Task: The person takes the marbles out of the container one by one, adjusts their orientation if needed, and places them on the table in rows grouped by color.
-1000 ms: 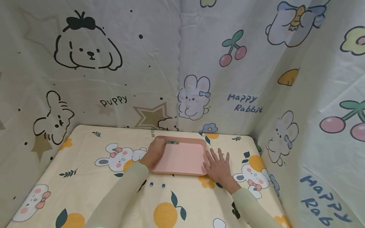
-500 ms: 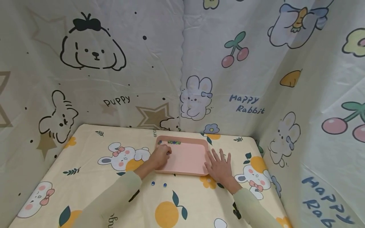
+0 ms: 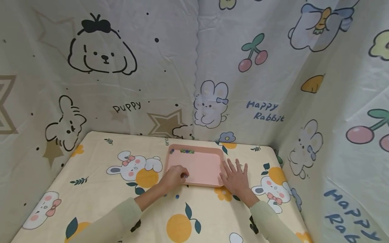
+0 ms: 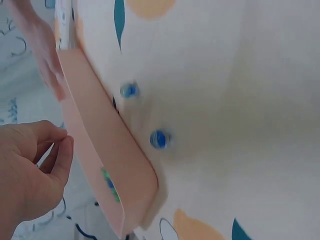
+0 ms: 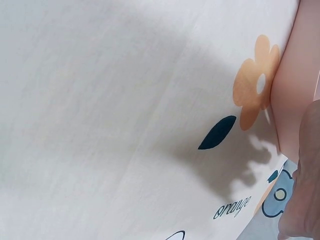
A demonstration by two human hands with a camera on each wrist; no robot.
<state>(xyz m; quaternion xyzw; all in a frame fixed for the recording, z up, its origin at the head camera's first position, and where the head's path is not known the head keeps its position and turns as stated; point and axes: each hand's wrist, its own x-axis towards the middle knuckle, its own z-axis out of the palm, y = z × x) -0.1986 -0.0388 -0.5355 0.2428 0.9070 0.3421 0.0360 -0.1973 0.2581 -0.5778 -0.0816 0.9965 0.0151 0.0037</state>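
Note:
A pink rectangular tray (image 3: 203, 167) lies on the patterned cloth. Along its back wall sit a short row of green and blue marbles (image 3: 187, 152) and a smaller cluster of marbles (image 3: 172, 151) in the left corner. My left hand (image 3: 174, 178) hovers over the tray's front left part, thumb and index tips together; in the left wrist view no marble shows between those fingertips (image 4: 64, 133). Two blue marbles, one nearer (image 4: 159, 139) and one farther (image 4: 129, 90), lie on the cloth outside the tray. With fingers spread, my right hand (image 3: 235, 179) rests against the tray's right side.
The cream cloth (image 3: 106, 199) with printed oranges and rabbits covers the table. Printed curtains (image 3: 164, 84) rise along the back and the right side (image 3: 340, 162). The right wrist view shows cloth beside the tray's outer wall (image 5: 300, 75).
My left hand has moved from the tray's back left corner to its front edge, uncovering the corner marbles. My right hand has stayed at the tray's right side.

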